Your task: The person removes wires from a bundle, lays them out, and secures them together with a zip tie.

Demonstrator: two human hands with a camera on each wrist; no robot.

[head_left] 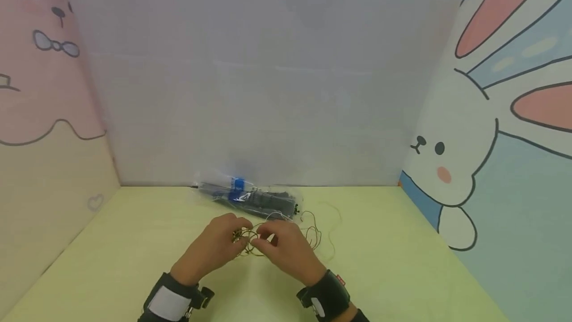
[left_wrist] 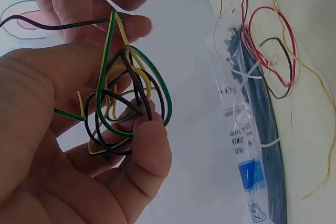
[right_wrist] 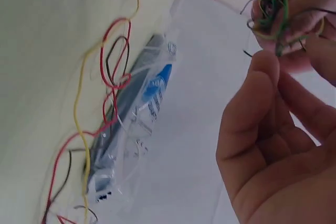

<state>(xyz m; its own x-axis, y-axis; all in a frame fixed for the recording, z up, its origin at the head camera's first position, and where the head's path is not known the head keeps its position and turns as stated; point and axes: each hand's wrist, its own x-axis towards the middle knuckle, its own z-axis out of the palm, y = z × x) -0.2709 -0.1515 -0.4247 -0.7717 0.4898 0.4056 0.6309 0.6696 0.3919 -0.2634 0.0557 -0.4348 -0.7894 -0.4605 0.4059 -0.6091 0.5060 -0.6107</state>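
My left hand [head_left: 221,237] grips a tangled bundle of wires [left_wrist: 126,98], several loops of black, yellow and green-and-yellow strands bunched between thumb and fingers. Close on its right is my right hand [head_left: 288,247], thumb and fingertips curled together at the bundle's edge. There, in the right wrist view, a green strand [right_wrist: 280,50] runs down to the right fingertips, which pinch it. A black wire [left_wrist: 58,26] stretches off to the side of the bundle. Both hands are raised over the table, and the fingers partly hide the loops.
Behind the hands, a clear plastic bag [head_left: 254,200] of long dark strips with a blue label lies on the yellow table [head_left: 147,242]. Loose red wire [right_wrist: 102,51], yellow wire [right_wrist: 79,98] and white and black ones spread beside and over the bag. Printed walls flank the table.
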